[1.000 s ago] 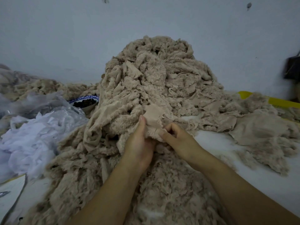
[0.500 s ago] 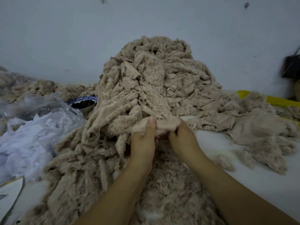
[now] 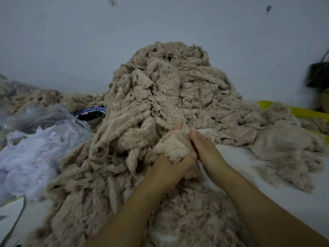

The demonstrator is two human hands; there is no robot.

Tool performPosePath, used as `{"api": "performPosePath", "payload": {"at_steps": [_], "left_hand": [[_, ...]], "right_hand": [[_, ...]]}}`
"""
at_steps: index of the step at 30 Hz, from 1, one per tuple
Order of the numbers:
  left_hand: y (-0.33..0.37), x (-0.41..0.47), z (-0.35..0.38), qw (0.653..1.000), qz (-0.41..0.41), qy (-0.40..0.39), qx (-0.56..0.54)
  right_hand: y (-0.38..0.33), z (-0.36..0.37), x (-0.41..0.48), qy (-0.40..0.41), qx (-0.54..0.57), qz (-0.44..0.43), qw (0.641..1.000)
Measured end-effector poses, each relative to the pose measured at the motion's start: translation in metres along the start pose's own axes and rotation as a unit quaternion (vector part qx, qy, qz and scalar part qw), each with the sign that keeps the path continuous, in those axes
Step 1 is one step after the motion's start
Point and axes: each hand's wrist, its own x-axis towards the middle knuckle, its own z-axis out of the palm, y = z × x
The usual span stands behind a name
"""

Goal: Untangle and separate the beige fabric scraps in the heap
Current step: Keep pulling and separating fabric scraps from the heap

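Note:
A tall heap of beige fleecy fabric scraps (image 3: 165, 97) rises against the wall in the middle of the view. At its foot, my left hand (image 3: 173, 162) holds one beige scrap (image 3: 175, 145) that drapes over its back and hides most of its fingers. Only a fingertip shows above the scrap. My right hand (image 3: 204, 148) is pressed against the scrap's right side, and its fingers grip the edge of the same piece. More loose beige scraps (image 3: 188, 218) lie under my forearms.
A flatter spread of beige pieces (image 3: 284, 145) lies on the white table (image 3: 277, 193) at right. A clear plastic bag of white scraps (image 3: 35, 154) sits at left, a blue-rimmed bowl (image 3: 91, 114) behind it. A yellow edge (image 3: 306, 112) and a dark bag (image 3: 318, 75) are far right.
The scrap was stretched flat between both hands. Now it is bunched over my left hand, and both hands have come together and shifted slightly right.

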Motion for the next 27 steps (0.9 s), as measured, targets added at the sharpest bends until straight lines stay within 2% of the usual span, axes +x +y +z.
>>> {"api": "performPosePath", "payload": {"at_steps": [3,6,9,12,14,16,18,20,24,27], "left_hand": [[0.004,-0.002,0.0,0.995,0.05,0.001,0.085],[0.002,0.0,-0.007,0.99,0.004,0.099,0.099],[0.006,0.002,-0.013,0.977,-0.108,0.178,-0.035],[0.006,0.006,-0.021,0.928,-0.164,0.262,-0.211],[0.004,0.011,-0.029,0.885,-0.149,0.292,-0.332],[0.009,0.012,-0.035,0.838,-0.115,0.276,-0.456],[0.014,0.01,-0.041,0.8,-0.1,0.251,-0.535],[0.014,0.008,-0.048,0.775,-0.076,0.224,-0.586],[0.008,0.009,-0.054,0.755,-0.102,0.206,-0.614],[0.007,0.01,-0.049,0.768,-0.123,0.205,-0.594]], "right_hand": [[-0.006,0.001,-0.002,0.035,-0.04,-0.043,0.998],[-0.008,0.0,-0.004,0.084,-0.106,-0.117,0.984],[-0.011,0.002,-0.008,0.1,-0.135,-0.154,0.974],[-0.011,-0.003,-0.008,0.143,-0.12,-0.152,0.971],[-0.011,-0.008,-0.009,0.165,-0.13,-0.16,0.964],[-0.011,-0.01,-0.01,0.172,-0.148,-0.179,0.957],[-0.007,-0.01,-0.01,0.179,-0.16,-0.187,0.953],[-0.002,-0.013,-0.008,0.201,-0.154,-0.148,0.956],[0.006,-0.029,0.0,0.282,-0.146,-0.042,0.947],[0.008,-0.029,0.001,0.252,-0.141,-0.037,0.957]]}}
